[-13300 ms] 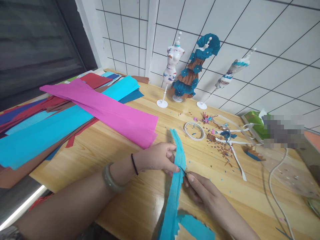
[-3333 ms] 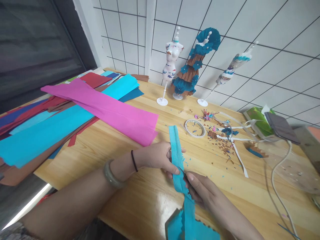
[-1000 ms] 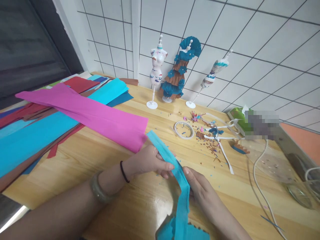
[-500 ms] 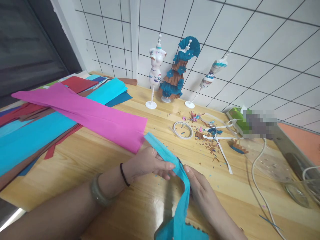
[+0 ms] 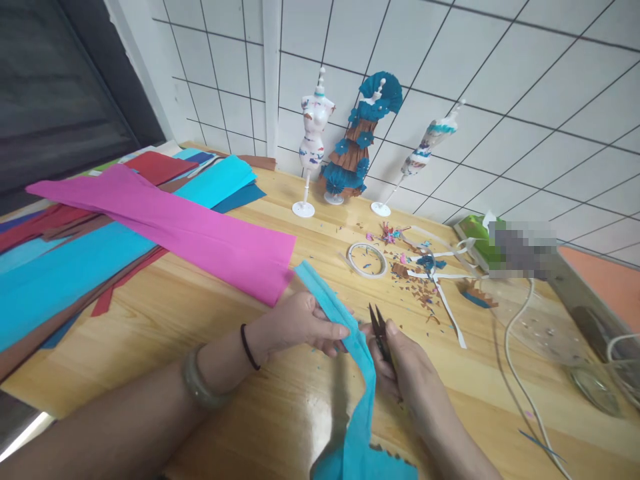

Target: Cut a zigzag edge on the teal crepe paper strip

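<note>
So, left hand (image 5: pixel 300 325) pinches the turquoise strip (image 5: pixel 365 387), thumb on top. Its free end pokes out past that hand toward the magenta sheet (image 5: pixel 240 250); the rest bends down between both hands toward the person. Right hand (image 5: pixel 413 363) grips small dark scissors (image 5: pixel 381 339), blades slightly apart, just right of the strip; finger contact with it unclear.

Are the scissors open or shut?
Slightly open: the scissors in the right hand show a gap between their two pointed tips.
</note>
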The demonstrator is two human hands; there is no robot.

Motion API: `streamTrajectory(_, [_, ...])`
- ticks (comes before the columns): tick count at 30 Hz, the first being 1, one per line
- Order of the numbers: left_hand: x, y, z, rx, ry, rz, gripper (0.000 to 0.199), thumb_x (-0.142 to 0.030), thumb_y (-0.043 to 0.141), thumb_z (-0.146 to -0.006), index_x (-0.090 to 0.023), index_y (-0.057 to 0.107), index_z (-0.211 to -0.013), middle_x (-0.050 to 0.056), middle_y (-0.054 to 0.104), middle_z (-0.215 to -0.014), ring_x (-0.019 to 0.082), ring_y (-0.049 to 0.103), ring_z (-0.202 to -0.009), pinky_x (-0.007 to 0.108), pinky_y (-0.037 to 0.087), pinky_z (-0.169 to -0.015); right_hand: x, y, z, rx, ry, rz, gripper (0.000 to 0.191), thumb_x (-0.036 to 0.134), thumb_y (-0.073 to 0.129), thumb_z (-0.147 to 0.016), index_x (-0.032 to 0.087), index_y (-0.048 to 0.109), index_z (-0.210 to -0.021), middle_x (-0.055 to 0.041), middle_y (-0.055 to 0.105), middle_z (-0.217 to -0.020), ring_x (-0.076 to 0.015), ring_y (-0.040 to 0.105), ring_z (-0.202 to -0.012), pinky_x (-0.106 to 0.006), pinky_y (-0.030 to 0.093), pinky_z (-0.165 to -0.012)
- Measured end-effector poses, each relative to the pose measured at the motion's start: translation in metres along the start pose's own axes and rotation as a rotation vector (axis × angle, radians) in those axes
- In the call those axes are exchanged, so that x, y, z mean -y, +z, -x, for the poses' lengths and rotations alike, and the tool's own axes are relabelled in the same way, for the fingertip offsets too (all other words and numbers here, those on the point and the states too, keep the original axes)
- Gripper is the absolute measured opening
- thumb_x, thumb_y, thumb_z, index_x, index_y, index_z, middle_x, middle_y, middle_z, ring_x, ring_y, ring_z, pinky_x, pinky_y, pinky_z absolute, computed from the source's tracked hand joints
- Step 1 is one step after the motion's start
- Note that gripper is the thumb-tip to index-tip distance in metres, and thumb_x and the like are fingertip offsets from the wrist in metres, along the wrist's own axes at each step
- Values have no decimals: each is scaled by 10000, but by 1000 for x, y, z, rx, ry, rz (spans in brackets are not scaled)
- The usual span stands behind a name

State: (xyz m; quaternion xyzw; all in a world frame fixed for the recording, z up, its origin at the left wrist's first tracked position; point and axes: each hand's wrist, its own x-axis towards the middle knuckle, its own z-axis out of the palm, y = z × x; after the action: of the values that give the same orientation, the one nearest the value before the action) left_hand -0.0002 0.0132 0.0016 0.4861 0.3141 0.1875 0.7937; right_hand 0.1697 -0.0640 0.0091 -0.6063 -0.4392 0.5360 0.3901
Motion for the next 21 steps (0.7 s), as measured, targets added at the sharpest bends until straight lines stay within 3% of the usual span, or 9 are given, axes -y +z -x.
streamTrajectory(3, [-1,-3,-1,-7,15,-93,321,-359,675,-667,-109,625,-861,69,650,-778,91,559,-577,215,437,-553,-2,-2,0,66,3,-17,464,598,348,-826,170,527,-848,100,233,-437,-81,197,-349,-209,182,-344])
streamTrajectory(8, [-3,-7,-2,-6,57,-117,318,-384,641,-699,-112,604,-859,62,646,-750,87,555,-558,202,422,-530,0,2,1,93,-36,194,330,492,579,-746,183,488,-678,72,306,-514,-68,227,-423,-214,184,-400])
streamTrajectory(13, [-6,-9,-1,-45,84,-83,306,-382,625,-715,-108,607,-850,65,648,-765,93,569,-592,223,455,-580,4,4,2,124,-70,240,303,436,573,-768,185,467,-635,46,369,-578,-101,346,-530,-223,286,-503])
streamTrajectory(16, [-7,-9,0,-15,85,-54,292,-367,630,-715,-117,605,-864,66,656,-793,102,588,-618,227,470,-587,4,3,2,200,-63,185,292,453,534,-798,178,500,-704,35,401,-602,-105,369,-545,-223,308,-507])
streamTrajectory(19, [-7,-10,0,44,104,-35,301,-309,677,-674,-125,596,-897,69,662,-840,127,612,-680,235,478,-611,2,1,2,258,41,64,373,526,375,-857,176,493,-805,74,310,-506,-79,245,-402,-211,196,-371])
streamTrajectory(21, [-6,-10,0,73,122,-21,321,-256,703,-644,-125,589,-914,68,663,-857,153,624,-755,258,482,-672,2,0,4,276,92,40,415,534,281,-884,187,457,-741,92,249,-462,-76,181,-373,-221,135,-360])
